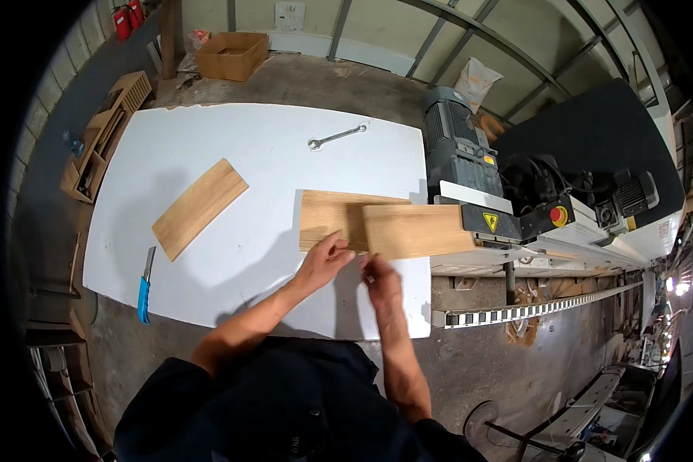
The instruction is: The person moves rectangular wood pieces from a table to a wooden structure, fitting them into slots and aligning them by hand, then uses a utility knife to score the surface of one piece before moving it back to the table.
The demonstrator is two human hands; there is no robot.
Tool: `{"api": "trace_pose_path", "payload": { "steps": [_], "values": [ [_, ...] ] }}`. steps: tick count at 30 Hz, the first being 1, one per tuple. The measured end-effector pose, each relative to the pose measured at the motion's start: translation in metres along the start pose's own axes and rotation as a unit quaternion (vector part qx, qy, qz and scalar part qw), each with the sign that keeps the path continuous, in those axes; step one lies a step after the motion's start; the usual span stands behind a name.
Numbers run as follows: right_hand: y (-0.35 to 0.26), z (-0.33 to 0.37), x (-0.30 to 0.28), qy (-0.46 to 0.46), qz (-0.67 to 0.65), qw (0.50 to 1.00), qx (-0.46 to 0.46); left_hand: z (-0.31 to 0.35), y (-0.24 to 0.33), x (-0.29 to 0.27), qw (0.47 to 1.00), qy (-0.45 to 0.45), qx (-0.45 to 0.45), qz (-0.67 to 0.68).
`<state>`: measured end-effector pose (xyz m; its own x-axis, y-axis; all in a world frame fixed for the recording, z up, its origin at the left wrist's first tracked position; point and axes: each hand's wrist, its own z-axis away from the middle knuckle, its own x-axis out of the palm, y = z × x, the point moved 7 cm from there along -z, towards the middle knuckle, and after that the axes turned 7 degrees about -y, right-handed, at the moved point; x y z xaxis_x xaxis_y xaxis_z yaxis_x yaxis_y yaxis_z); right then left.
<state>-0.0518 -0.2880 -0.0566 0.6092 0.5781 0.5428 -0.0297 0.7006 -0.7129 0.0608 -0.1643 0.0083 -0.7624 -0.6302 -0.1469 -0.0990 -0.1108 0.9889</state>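
Upper board (421, 231) lies at two o'clock from the half-open, seemingly empty left hand (326, 260); right hand (383, 283) blurred, cannot tell its grip; best keep that board level, fingers clear of the machine (473, 214) at three o'clock

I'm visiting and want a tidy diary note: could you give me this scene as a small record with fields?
Left hand: bare, loosely open, at the near edge of a light-brown rectangular wooden board; contact unclear
Right hand: bare, blurred, by the near-left corner of a second light-brown rectangular wooden board; grip unclear
Overlap: second board partly covers the first; its right end is at a grey-and-black metal machine
Table: white, flat-topped
Table's left side: third light-brown rectangular wooden board; blue-handled metal-bladed knife
Table's far side: silver metal wrench
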Motion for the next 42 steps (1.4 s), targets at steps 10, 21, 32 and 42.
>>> {"api": "trace_pose_path", "payload": {
  "steps": [10,21,32,42],
  "values": [
    [-0.040,-0.021,-0.053,0.129,-0.058,0.986,-0.085,-0.017,-0.030,-0.037,0.959,0.003,-0.151,0.239],
    [-0.101,-0.022,-0.102,0.263,0.396,0.834,-0.280,-0.045,-0.085,-0.091,0.954,0.140,-0.162,-0.208],
    [-0.066,-0.032,-0.083,0.184,0.418,0.879,-0.139,-0.023,-0.063,-0.087,0.973,0.162,-0.155,-0.062],
    [-0.062,0.000,-0.057,0.093,0.396,0.906,-0.116,0.019,-0.061,-0.094,0.962,0.174,-0.112,-0.180]
  ]
}}
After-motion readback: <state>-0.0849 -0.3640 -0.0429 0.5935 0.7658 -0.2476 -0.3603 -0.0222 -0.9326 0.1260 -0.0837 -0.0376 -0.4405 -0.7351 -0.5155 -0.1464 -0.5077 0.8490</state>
